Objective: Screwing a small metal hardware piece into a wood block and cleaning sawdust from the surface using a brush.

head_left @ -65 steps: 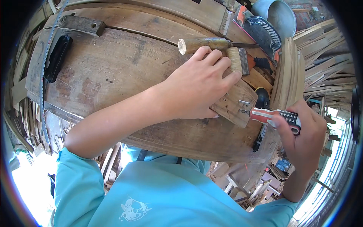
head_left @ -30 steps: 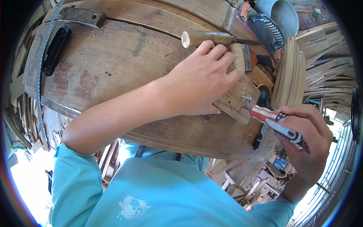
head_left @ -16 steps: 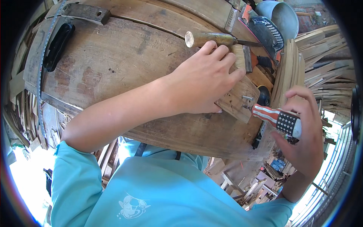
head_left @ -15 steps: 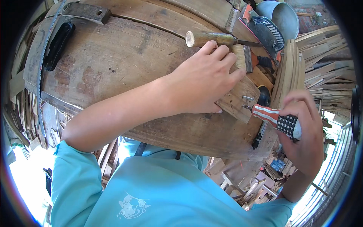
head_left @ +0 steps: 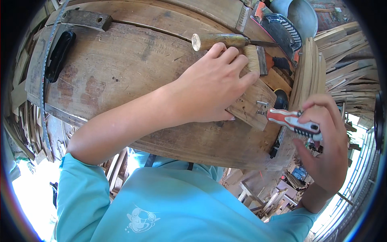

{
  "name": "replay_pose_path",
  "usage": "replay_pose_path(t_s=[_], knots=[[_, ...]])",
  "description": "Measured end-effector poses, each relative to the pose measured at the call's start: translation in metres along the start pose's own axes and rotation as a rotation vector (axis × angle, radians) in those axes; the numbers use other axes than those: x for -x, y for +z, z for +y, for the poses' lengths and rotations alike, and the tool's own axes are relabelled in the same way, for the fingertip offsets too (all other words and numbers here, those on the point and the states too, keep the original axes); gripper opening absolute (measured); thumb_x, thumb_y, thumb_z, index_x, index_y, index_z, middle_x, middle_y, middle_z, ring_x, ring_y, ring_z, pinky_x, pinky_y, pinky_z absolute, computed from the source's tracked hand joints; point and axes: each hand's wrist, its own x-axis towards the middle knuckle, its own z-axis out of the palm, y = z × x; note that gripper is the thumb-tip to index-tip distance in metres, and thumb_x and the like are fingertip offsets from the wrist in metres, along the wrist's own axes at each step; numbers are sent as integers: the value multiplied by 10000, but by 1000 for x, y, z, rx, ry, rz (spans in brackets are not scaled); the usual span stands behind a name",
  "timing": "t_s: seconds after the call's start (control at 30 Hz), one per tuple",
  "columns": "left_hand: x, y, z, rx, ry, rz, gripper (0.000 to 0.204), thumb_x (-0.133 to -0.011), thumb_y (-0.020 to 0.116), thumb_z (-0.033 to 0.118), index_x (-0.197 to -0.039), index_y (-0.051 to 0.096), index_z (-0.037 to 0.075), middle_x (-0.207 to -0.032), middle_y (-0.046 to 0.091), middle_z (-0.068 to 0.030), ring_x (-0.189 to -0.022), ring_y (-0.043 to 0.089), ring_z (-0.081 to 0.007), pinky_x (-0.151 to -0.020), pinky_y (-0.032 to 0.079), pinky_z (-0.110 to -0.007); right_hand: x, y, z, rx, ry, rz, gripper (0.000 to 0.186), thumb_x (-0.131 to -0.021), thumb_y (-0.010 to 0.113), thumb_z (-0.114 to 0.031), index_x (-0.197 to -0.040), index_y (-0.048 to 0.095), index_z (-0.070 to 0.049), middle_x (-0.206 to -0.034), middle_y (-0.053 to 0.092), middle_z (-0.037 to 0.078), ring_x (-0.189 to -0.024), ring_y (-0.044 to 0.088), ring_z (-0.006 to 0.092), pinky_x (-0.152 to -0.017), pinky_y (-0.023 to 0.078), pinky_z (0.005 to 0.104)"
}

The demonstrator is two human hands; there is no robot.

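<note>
My left hand [head_left: 223, 86] lies across a small wooden board [head_left: 250, 108], its thumb at the near edge and its fingers over the far side, clamping it on the bench. Two short metal screws [head_left: 263, 103] stick up near the board's right end. A screwdriver [head_left: 288, 119] with a red, white and black handle points leftward, its tip at the nearer screw. My right hand [head_left: 328, 145] has its fingers curled around the handle's end, the thumb held a little off it. Just beyond my left fingers lie a wooden-handled chisel [head_left: 221, 41] and a flat brush [head_left: 262, 60].
The worn wooden bench [head_left: 133, 60] carries a black handle-like object [head_left: 60, 56], a wooden block with a hole [head_left: 86, 19] and a measuring tape [head_left: 43, 84] at left. A metal bucket [head_left: 308, 20] stands at the far right, beside stacked wood strips [head_left: 342, 68].
The screwdriver handle has turned about its length, showing a different side. My right fingers have loosened and the thumb has moved off the handle. My left hand keeps its place on the board.
</note>
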Motion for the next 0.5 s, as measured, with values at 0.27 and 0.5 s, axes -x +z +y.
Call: replay_pose_path(t_s=[0.27, 0.5], knots=[[-1, -1, 0, -6, 13, 8, 970, -671, 966, 380, -1497, 535, 109, -1321, 577, -142, -1297, 523, -334, -1138, 376, -473, 12, -8, -3, 166, 331, -149, 410, -686, 915, -138, -1002, 684, -19, -958, 656, 174, -808, 703, 343, -618, 522, 389], [1, 0, -1, -24, 3, 2, 950, -684, 960, 385, -1487, 536, 107, -1307, 578, -135, -1290, 526, -331, -1136, 375, -472, 8, 9, -7, -82, 47, 72, 327, -828, 828, -232, -1034, 706, -9, -1055, 661, 188, -864, 681, 314, -807, 517, 403]])
